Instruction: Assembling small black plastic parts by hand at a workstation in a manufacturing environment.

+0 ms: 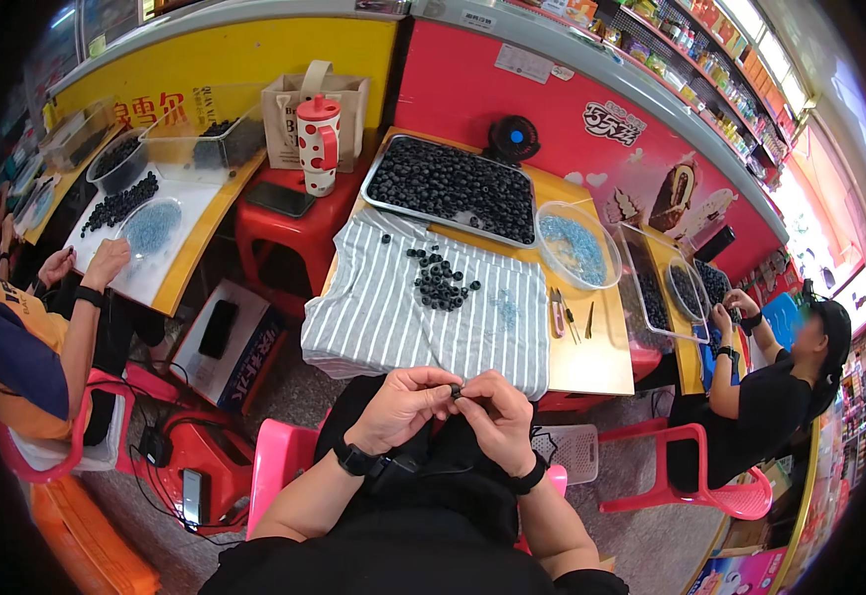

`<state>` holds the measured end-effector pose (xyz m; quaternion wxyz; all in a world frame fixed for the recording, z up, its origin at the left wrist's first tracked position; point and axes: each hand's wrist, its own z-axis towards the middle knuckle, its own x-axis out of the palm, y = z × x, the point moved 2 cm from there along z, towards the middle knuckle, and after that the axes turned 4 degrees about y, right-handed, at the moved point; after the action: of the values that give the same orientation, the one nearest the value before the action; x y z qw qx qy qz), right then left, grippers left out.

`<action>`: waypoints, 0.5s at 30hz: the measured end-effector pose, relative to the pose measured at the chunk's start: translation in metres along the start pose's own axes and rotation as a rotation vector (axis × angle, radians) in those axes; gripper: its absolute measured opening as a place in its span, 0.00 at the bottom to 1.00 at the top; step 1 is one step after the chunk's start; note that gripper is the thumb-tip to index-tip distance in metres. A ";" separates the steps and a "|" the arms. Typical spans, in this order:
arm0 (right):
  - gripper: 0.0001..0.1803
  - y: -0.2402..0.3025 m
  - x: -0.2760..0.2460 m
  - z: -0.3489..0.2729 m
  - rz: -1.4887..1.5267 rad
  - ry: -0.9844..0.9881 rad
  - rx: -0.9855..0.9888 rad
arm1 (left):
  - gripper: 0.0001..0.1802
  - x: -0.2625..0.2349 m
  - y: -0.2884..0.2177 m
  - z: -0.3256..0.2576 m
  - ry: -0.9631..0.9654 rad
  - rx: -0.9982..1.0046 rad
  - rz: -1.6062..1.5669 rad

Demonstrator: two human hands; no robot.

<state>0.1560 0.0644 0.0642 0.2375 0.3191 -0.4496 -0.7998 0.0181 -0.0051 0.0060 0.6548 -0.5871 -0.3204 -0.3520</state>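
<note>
Pinched small dark bead (456,391) in fingertips of left hand (401,407) and right hand (497,415), over lap, just off near edge of striped cloth (373,332); clenched nothing else. Saw loose black beads (441,285) on cloth, tray (423,225) of more behind, bowl (606,275) of blue bits right of tray, slim tools (558,315) beside cloth.
</note>
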 end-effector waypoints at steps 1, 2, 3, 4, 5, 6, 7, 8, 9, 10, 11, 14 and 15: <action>0.06 0.000 0.000 0.000 -0.009 -0.009 -0.016 | 0.11 0.000 0.000 0.000 -0.002 0.002 -0.002; 0.06 -0.001 0.001 -0.001 -0.009 -0.006 -0.016 | 0.11 0.000 0.000 0.000 -0.003 0.004 -0.004; 0.06 -0.004 0.001 -0.002 -0.004 -0.012 -0.019 | 0.11 0.000 -0.001 0.000 0.002 0.009 -0.004; 0.07 -0.005 0.001 -0.002 0.001 -0.019 -0.022 | 0.11 0.000 -0.001 0.000 0.008 0.014 -0.004; 0.07 -0.006 0.001 -0.003 0.001 -0.017 -0.021 | 0.11 0.000 -0.001 0.000 0.007 0.015 -0.005; 0.07 -0.006 0.001 -0.003 -0.026 -0.007 -0.036 | 0.11 0.000 -0.001 0.001 0.003 0.017 0.029; 0.08 -0.006 0.001 -0.003 -0.053 0.003 -0.051 | 0.11 -0.001 -0.001 0.001 -0.001 0.018 0.063; 0.08 -0.007 0.001 -0.003 -0.053 0.004 -0.051 | 0.11 -0.001 -0.001 0.001 -0.001 0.019 0.062; 0.08 -0.007 0.002 -0.003 -0.062 0.006 -0.050 | 0.11 -0.002 -0.002 0.000 0.001 0.024 0.106; 0.08 -0.007 0.002 -0.003 -0.072 0.006 -0.048 | 0.11 -0.002 -0.003 0.000 0.005 0.029 0.150; 0.08 -0.007 0.000 -0.003 -0.072 0.006 -0.048 | 0.11 -0.002 -0.005 0.000 0.005 0.029 0.150; 0.11 0.000 -0.005 0.001 -0.091 0.058 0.051 | 0.13 0.000 -0.009 -0.001 0.000 0.017 0.179; 0.14 0.007 -0.005 0.004 -0.099 0.115 0.049 | 0.15 0.000 -0.009 -0.001 0.012 0.032 0.185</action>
<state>0.1570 0.0671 0.0733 0.2152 0.3920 -0.4385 -0.7796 0.0107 -0.0071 0.0111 0.6958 -0.6016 -0.2662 -0.2883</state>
